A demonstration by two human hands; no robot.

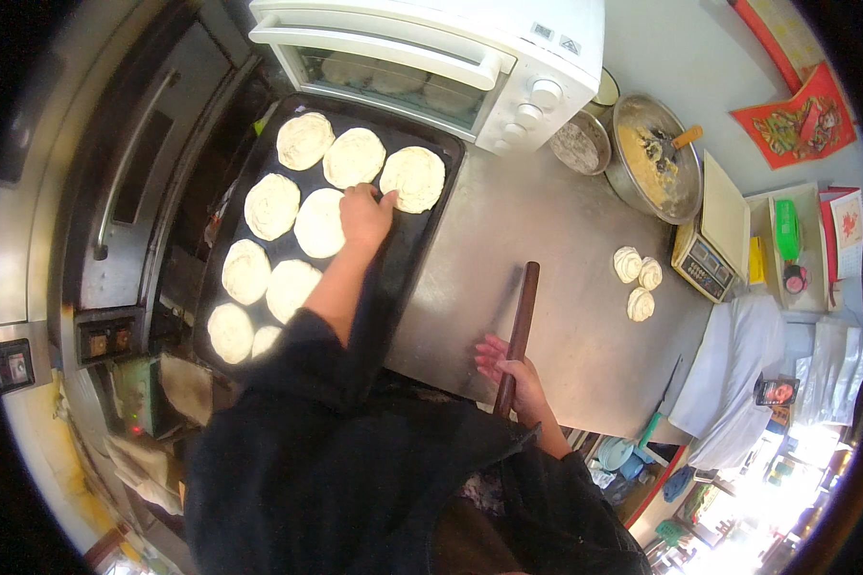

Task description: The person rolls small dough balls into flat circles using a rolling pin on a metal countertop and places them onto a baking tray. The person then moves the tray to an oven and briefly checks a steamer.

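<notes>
My left hand (pixel 367 219) reaches over a black baking tray (pixel 395 277), its thumb apart from the fingers. Its fingers touch the right edge of a flat dough disc (pixel 321 224); the thumb tip is at the lower edge of another dough disc (pixel 414 180). Several more pale, rolled-out rounds lie on the tray, one partly covered by my sleeve. Over the steel worktop (pixel 453 302), my right hand (pixel 523 377) holds a dark wooden rolling pin (pixel 523 309) tilted upward, thumb across it and fingers loosely spread behind.
Three coiled dough pieces (pixel 640 280) sit at the right, near a digital scale (pixel 705 259). A steel bowl of yellowish filling (pixel 644 172) and a smaller bowl of flour (pixel 579 147) stand behind. A white oven (pixel 395 65) borders the tray. A green-handled knife (pixel 651 428) lies by the front edge.
</notes>
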